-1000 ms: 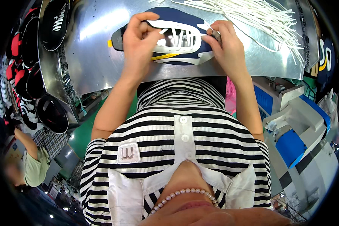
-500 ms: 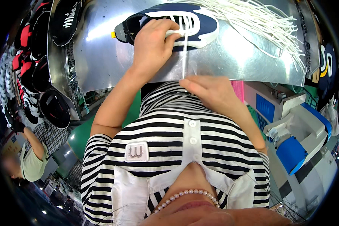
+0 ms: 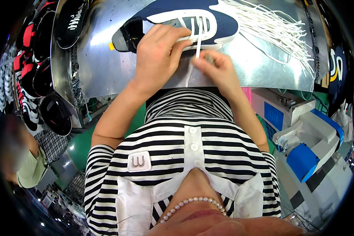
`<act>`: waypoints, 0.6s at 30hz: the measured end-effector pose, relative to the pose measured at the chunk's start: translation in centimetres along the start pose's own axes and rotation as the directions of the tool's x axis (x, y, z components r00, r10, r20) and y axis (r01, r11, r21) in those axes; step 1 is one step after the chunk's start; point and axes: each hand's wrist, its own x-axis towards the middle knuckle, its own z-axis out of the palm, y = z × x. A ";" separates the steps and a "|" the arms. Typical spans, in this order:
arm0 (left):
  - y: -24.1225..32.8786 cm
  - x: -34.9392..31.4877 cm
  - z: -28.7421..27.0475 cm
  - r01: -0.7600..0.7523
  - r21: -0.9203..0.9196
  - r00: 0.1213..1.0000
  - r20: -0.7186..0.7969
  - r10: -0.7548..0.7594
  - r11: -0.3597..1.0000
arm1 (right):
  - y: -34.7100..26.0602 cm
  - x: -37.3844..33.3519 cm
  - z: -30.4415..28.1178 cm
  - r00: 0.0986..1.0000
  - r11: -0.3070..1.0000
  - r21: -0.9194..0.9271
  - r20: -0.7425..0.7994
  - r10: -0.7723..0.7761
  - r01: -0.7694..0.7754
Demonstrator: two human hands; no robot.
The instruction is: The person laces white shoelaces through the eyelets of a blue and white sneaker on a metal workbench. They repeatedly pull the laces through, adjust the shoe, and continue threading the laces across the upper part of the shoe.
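Note:
A navy and white sneaker point(image 3: 225, 25) lies on its way across the metal table, toe to the right and grey heel to the left. My left hand point(image 3: 157, 53) pinches the near edge of its white lace panel, thumb and fingers closed there. A white shoelace point(image 3: 199, 42) threads through the eyelets and comes out toward me. Close to the shoe's near side, my right hand point(image 3: 218, 69) pinches this lace between thumb and fingertips. The lace's loose end dangles below those fingers, over the table.
A heap of loose white shoelaces point(image 3: 273, 33) lies right of the sneaker on the metal table point(image 3: 106, 74). A black shoe point(image 3: 71, 23) sits at the left, beside racks of black and red shoes point(image 3: 29, 37). A white and blue machine point(image 3: 303, 157) stands at the right; another person point(image 3: 29, 169) is at the left.
My right hand has come up from the table's near edge to the shoe, gripping the lace higher. The sneaker looks slightly turned, while my left hand keeps its hold.

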 end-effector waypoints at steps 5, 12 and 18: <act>-2.4 -1.1 1.7 0.094 0.023 0.970 0.223 -0.096 0.995 | 2.1 -2.3 -0.1 0.972 0.953 -0.239 0.181 -0.147 0.189; -3.6 -0.6 2.2 0.222 -0.019 0.894 0.404 -0.195 0.975 | -0.1 4.1 -1.6 0.886 0.935 -0.169 -0.303 -0.350 0.311; -2.9 -0.8 2.2 0.268 0.031 0.882 0.393 -0.258 0.963 | 1.2 6.0 -1.4 0.823 0.913 -0.144 -0.397 -0.407 0.382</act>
